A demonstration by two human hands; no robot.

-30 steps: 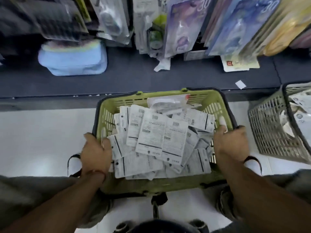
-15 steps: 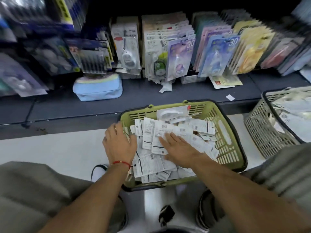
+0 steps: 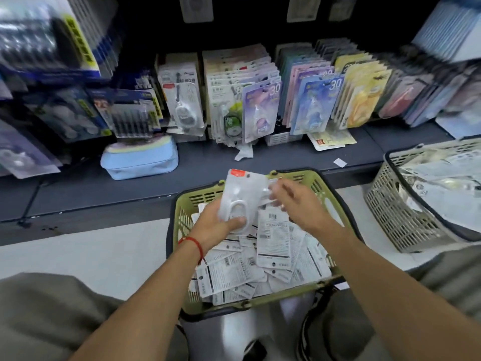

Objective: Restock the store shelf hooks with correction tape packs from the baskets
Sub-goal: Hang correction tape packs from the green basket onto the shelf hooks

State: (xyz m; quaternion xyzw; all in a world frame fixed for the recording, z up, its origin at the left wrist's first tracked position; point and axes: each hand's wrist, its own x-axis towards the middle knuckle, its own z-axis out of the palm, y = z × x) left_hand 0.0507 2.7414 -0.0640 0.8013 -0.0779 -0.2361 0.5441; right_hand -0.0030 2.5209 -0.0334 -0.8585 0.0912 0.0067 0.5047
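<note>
The shelf unit fills the background, its hooks hung with rows of carded packs, and one row carries the same white correction tape design, so that is likely the hook to fill. In front of it sits the green basket, heaped with packs lying mostly face down, and a grey basket stands well apart to the right. The left hand grips one correction tape pack by its lower end, thumb across the blister, and holds it upright over the basket with the red tab at the top. The right hand is at the pack's upper right edge; blur hides whether its fingers pinch it or only touch. To do this well, keep the hang hole at the top clear of both hands, turn the printed face outward to match the hanging row, and steady the card before threading it.
</note>
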